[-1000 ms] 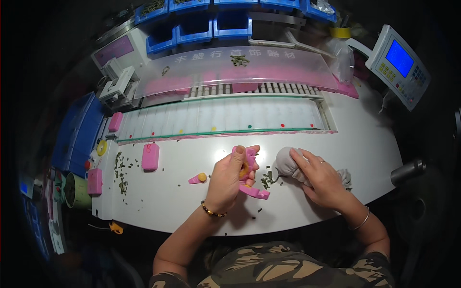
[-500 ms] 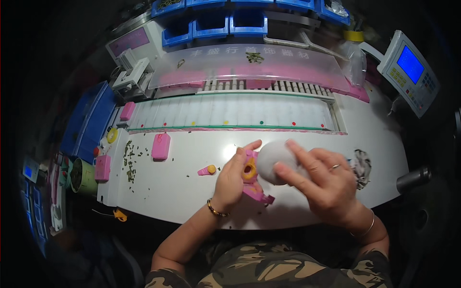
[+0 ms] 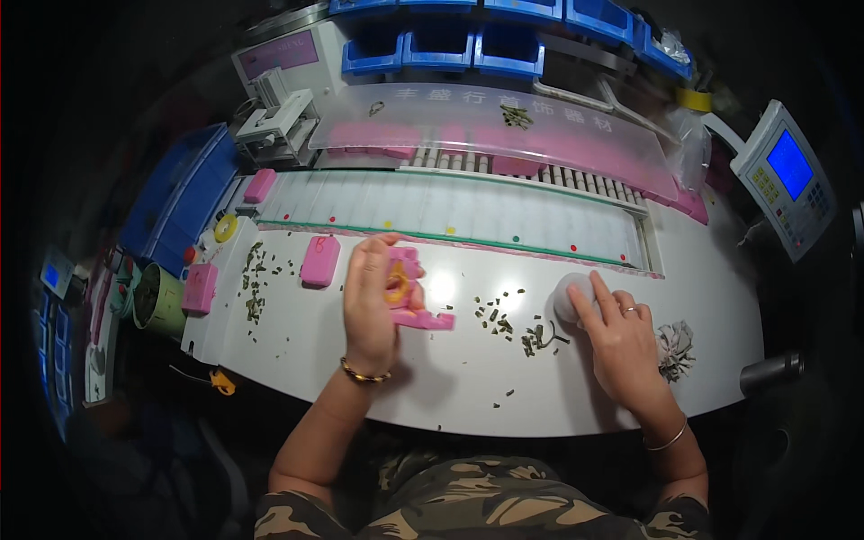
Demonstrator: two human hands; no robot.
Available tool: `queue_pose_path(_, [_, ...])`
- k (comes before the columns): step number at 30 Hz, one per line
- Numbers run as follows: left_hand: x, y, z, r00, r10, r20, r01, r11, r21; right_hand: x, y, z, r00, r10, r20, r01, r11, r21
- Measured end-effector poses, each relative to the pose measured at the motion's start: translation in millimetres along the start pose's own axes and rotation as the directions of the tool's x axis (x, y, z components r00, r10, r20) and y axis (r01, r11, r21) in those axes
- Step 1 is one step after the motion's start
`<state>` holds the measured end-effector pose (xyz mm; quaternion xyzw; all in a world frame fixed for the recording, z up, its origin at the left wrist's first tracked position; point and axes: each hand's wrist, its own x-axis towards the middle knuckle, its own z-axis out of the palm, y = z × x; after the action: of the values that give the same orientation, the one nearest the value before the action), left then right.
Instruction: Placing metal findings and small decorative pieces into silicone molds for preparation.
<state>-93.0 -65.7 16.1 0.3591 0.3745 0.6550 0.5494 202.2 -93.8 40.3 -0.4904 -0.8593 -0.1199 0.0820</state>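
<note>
My left hand [image 3: 367,301] is raised over the white worktable, its fingers closed around a pink mould piece [image 3: 419,317] with a yellow-orange ring in its middle. The fingers hide the mould's left side. To the right, my right hand [image 3: 625,337] grips a pale grey, rounded pouch-like ball [image 3: 571,300] down at the tabletop. Between the hands lie scattered small dark-green pieces [image 3: 495,317], with a denser cluster [image 3: 536,340] and a thin curved strand beside the ball. A crumpled grey-and-white cloth [image 3: 673,349] sits just right of my right hand.
Pink blocks [image 3: 319,262] and more green bits [image 3: 256,297] are at the left. A long white tray [image 3: 450,209] with a green edge spans the back, before a roller rack and clear cover. Blue bins [image 3: 508,49] stand above; a control panel [image 3: 785,177] is at right.
My hands have moved apart: the left went left with the mould, the right lowered the ball rightward to the table. The green pieces between them now show. The view has shifted.
</note>
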Motion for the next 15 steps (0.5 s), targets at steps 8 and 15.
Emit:
queue_pose_path(8, [1.5, 32.5, -38.7, 0.926, -0.283, -0.248, 0.131, 0.861, -0.492, 78.4, -81.1, 37.6, 0.954, -0.272, -0.128, 0.298, 0.807, 0.509])
queue_pose_path(15, [-28.4, 34.4, -40.4, 0.944, -0.301, -0.138, 0.233, 0.900, -0.369, 105.9, -115.2, 67.7, 0.945, -0.324, -0.045, 0.294, 0.779, 0.553])
